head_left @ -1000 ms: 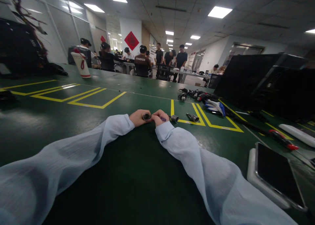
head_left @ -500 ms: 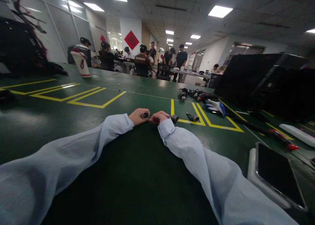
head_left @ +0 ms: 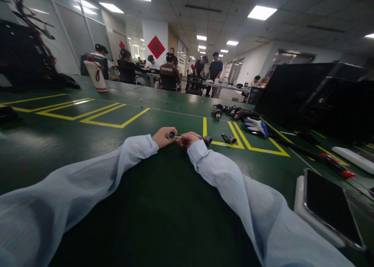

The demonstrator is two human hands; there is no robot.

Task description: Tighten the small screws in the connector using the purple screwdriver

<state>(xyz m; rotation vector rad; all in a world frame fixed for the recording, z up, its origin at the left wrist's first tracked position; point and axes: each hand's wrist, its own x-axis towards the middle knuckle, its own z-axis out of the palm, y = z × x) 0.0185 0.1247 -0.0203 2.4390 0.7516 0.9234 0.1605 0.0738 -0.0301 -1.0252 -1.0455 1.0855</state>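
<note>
My left hand (head_left: pixel 163 138) is closed around a round metal connector (head_left: pixel 171 135), its open end facing me. In my right hand (head_left: pixel 189 139), pinched between the fingers, is a small screwdriver (head_left: pixel 177 137) with a thin shaft. The shaft points left and its tip meets the connector's rim; whether it goes inside I cannot tell. My fingers hide most of the handle. Just right of my right hand lies a second metal connector (head_left: pixel 208 140). Farther right, a third connector (head_left: pixel 229 139) with a narrow tail rests on the green table (head_left: pixel 140 220).
Several dark tools with cords (head_left: pixel 230 111) lie beyond, beside a blue-and-white glove (head_left: pixel 255 127). At right are a phone (head_left: pixel 331 206) and a red-and-black screwdriver (head_left: pixel 337 165). A paper cup (head_left: pixel 96 76) stands at far left. Yellow tape marks the table; people work behind.
The connector in my left hand has shifted slightly up and left. More of the screwdriver shaft shows between my hands now.
</note>
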